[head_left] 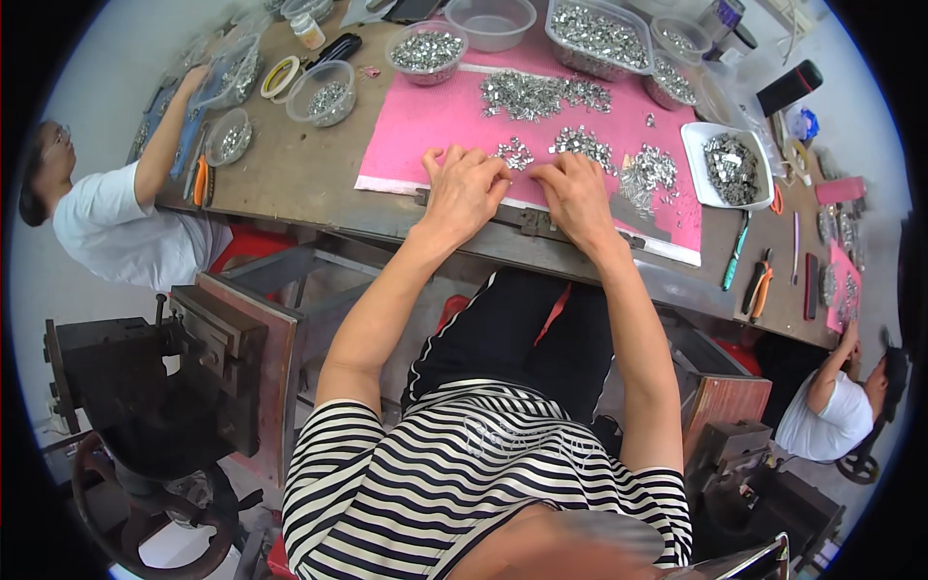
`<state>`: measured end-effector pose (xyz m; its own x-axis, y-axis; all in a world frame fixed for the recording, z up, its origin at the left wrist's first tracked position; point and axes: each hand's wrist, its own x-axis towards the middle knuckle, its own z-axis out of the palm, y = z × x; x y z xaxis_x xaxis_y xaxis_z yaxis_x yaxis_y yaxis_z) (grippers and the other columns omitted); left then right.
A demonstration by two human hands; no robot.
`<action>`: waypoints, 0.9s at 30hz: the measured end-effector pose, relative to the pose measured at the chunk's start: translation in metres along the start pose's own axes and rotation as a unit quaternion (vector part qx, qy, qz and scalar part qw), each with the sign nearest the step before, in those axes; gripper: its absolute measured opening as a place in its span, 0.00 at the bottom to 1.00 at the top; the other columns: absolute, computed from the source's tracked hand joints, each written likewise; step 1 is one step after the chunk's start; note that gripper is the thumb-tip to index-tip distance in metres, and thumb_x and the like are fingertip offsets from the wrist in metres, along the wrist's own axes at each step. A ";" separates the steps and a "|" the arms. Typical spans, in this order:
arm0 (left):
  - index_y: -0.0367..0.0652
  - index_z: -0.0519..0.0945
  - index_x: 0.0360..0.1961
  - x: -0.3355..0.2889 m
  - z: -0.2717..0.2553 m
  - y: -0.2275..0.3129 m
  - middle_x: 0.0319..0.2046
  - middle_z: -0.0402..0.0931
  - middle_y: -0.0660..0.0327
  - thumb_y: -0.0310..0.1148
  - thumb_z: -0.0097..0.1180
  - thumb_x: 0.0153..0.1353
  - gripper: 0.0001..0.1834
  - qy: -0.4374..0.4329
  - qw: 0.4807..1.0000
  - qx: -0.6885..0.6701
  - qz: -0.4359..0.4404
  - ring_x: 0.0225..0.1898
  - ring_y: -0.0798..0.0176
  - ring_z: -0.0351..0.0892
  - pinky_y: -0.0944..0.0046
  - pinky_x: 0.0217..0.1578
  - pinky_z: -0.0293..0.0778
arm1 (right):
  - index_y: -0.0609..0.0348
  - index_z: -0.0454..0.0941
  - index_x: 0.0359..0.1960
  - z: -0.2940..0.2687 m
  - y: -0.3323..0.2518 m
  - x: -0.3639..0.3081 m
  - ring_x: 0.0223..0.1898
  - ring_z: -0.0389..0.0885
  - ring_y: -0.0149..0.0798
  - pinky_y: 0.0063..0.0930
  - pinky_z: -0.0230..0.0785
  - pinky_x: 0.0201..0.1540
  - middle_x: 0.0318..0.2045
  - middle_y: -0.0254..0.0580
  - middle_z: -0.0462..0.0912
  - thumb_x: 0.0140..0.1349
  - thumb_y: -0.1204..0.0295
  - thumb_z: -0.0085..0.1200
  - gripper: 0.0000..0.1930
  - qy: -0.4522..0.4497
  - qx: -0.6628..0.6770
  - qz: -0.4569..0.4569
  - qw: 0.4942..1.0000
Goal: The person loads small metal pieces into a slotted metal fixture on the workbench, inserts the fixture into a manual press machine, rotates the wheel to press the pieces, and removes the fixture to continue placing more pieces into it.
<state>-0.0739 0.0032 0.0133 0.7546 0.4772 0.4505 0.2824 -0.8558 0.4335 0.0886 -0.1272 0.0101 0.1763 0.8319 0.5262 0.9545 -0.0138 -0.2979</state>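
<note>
Both hands work at the near edge of a pink mat [416, 126] on the bench. My left hand [462, 191] has its fingers bent, with thumb and forefinger drawn together. My right hand [580, 198] faces it a short gap away, its fingertips also pinched. Anything between the fingertips is too small to make out. Just beyond the gap lies a small heap of silvery metal pieces [515, 153]. Larger piles of similar metal parts [527, 95] spread farther back, and another pile of metal pieces [650, 169] lies right of my right hand.
A white tray [704, 190] of metal parts sits at the right, near a teal-handled tool [738, 251] and orange-handled pliers [759, 286]. Clear tubs [425, 72] line the back. Co-workers sit at left [126, 222] and right [826, 416]. Dark machines [155, 377] flank me.
</note>
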 end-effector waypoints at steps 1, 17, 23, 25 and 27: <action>0.50 0.86 0.32 0.001 0.000 -0.001 0.30 0.77 0.64 0.34 0.65 0.57 0.03 -0.013 1.000 0.006 0.005 0.44 0.55 0.75 0.39 0.57 0.56 | 0.51 0.86 0.40 -0.001 0.002 0.000 0.41 0.76 0.45 0.41 0.65 0.47 0.33 0.40 0.77 0.61 0.76 0.59 0.08 -0.004 0.004 0.012 1.000; 0.54 0.87 0.36 0.002 -0.001 -0.004 0.31 0.77 0.64 0.33 0.64 0.60 0.04 -0.015 0.999 0.006 0.039 0.43 0.57 0.74 0.39 0.59 0.56 | 0.53 0.85 0.39 0.003 0.006 0.005 0.41 0.76 0.45 0.40 0.65 0.46 0.33 0.40 0.76 0.61 0.75 0.60 0.06 0.000 0.036 0.036 0.999; 0.53 0.86 0.35 0.004 -0.004 -0.006 0.35 0.77 0.63 0.32 0.62 0.58 0.05 -0.055 0.998 0.009 0.042 0.47 0.53 0.73 0.32 0.59 0.55 | 0.52 0.85 0.39 0.007 0.009 0.006 0.40 0.77 0.44 0.40 0.65 0.45 0.32 0.40 0.77 0.61 0.76 0.61 0.06 -0.003 0.013 0.028 1.000; 0.51 0.85 0.34 0.004 -0.003 -0.009 0.35 0.77 0.63 0.32 0.62 0.58 0.03 -0.058 0.997 -0.007 0.045 0.48 0.53 0.73 0.32 0.59 0.55 | 0.52 0.85 0.39 0.004 0.008 0.007 0.40 0.77 0.44 0.40 0.65 0.45 0.32 0.40 0.77 0.61 0.76 0.61 0.06 -0.008 0.016 0.030 0.999; 0.50 0.85 0.34 0.004 -0.003 -0.009 0.35 0.78 0.63 0.33 0.62 0.58 0.04 -0.058 0.997 -0.005 0.043 0.48 0.54 0.74 0.32 0.59 0.55 | 0.53 0.85 0.39 0.003 0.008 0.007 0.40 0.77 0.44 0.40 0.65 0.45 0.32 0.40 0.76 0.61 0.75 0.61 0.06 -0.014 0.021 0.032 0.999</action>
<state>-0.0751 0.0137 0.0131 0.8394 0.3754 0.3930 0.2084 -0.8901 0.4053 0.0965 -0.1198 0.0085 0.2298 0.8448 0.4832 0.9306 -0.0454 -0.3632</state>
